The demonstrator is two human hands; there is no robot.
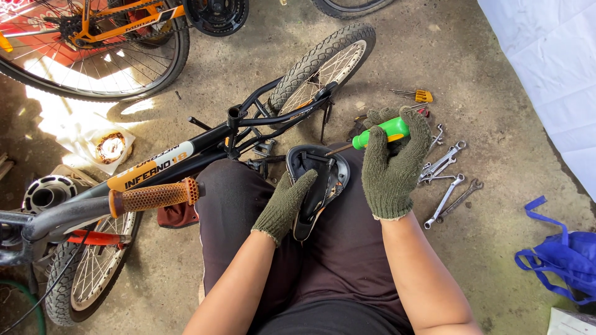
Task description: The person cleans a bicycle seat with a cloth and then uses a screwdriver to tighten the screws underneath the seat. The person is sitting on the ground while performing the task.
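A black bicycle saddle (323, 180) lies upside down on my lap. My left hand (287, 203), in a dark green knit glove, grips the saddle's near side. My right hand (392, 162), gloved the same way, is closed on a screwdriver with a green handle (380, 133). Its shaft points left, with the tip at the saddle's underside rails. I am seated, with dark trousers under the saddle.
A small black and orange bicycle (155, 164) lies on the concrete at my left, its orange grip (155, 196) near my knee. Several wrenches (444, 180) and a yellow-handled tool (415, 95) lie on the floor to the right. A blue bag (562, 257) sits far right; a larger orange bike stands behind.
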